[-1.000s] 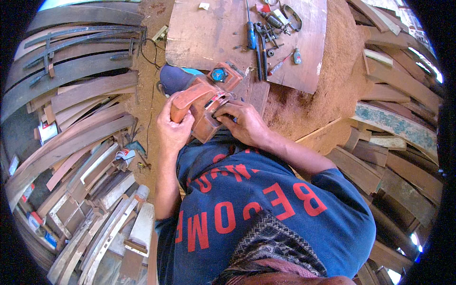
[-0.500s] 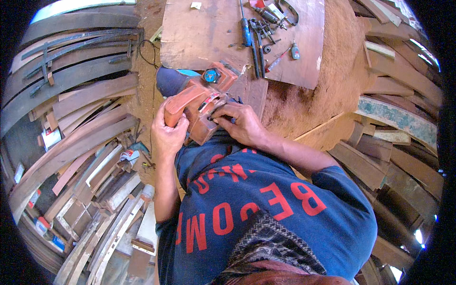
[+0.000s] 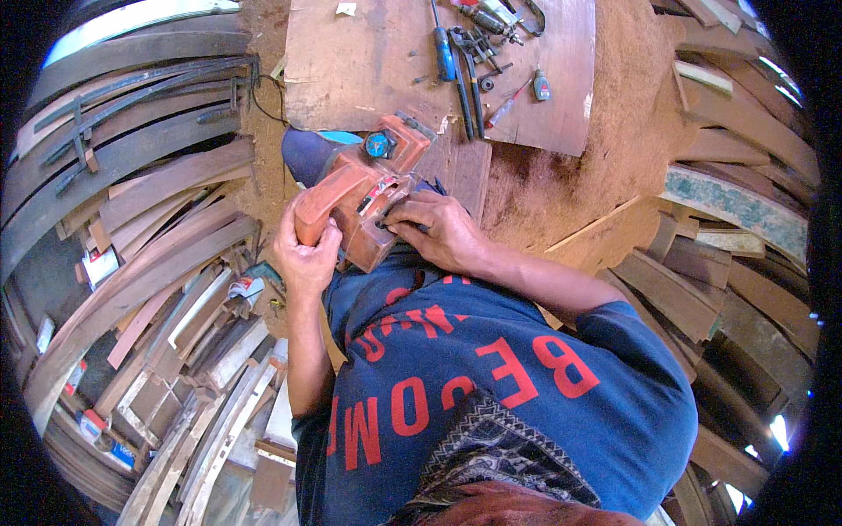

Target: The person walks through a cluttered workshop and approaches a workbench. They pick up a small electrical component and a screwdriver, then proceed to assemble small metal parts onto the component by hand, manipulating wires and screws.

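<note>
A worn orange-red electric hand planer (image 3: 351,186) is held tilted over my lap, with a round blue-faced knob (image 3: 379,144) at its far end. My left hand (image 3: 303,252) is wrapped round the planer's rear handle. Against the planer's right side, my right hand (image 3: 440,230) has its fingers pinched together at a dark opening. Whatever is between those fingertips is too small and hidden to name.
Ahead lies a wooden board (image 3: 360,70) bearing a blue-handled screwdriver (image 3: 445,54), long dark-handled pliers (image 3: 470,88), a small bottle (image 3: 541,86) and metal parts. Sawdust (image 3: 636,96) covers the ground. Stacked timber (image 3: 175,167) lines the left, more planks (image 3: 671,294) the right.
The planer and both hands sit slightly further left in view, as does the board, as the view shifts a little. My right fingers stay at the planer's side, bent slightly differently.
</note>
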Motion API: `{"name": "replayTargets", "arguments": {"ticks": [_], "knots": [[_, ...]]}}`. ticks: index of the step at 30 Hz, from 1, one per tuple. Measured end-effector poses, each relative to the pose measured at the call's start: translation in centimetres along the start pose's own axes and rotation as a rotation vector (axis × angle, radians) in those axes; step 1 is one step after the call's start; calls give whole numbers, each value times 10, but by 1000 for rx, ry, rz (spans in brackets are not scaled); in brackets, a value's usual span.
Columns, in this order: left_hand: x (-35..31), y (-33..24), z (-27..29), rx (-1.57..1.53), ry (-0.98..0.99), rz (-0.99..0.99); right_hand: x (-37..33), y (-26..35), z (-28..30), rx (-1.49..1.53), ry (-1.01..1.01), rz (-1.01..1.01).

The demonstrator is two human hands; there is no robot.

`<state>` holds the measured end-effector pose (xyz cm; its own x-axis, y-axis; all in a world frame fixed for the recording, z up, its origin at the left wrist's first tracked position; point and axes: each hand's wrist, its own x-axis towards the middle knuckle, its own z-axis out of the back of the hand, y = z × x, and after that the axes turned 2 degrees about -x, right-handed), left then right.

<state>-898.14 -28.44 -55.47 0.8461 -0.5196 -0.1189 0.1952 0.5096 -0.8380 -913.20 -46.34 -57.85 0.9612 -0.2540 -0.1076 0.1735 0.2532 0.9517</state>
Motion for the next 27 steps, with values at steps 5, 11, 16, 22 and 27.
{"name": "replayTargets", "arguments": {"ticks": [5, 11, 16, 22, 27], "knots": [[0, 0, -1, -11, -4, 4, 5, 6, 7, -19, 53, 23], [-3, -2, 0, 33, -8, 10, 6, 0, 3, 14, 30, 19], [-6, 2, -2, 41, -16, -40, 6, -2, 8, 17, 54, 58], [-4, -5, -6, -5, -8, -22, 7, -3, 17, -31, 73, 86], [-3, -12, -7, 100, 3, -140, 1, -4, 19, -5, 72, 40]]}}
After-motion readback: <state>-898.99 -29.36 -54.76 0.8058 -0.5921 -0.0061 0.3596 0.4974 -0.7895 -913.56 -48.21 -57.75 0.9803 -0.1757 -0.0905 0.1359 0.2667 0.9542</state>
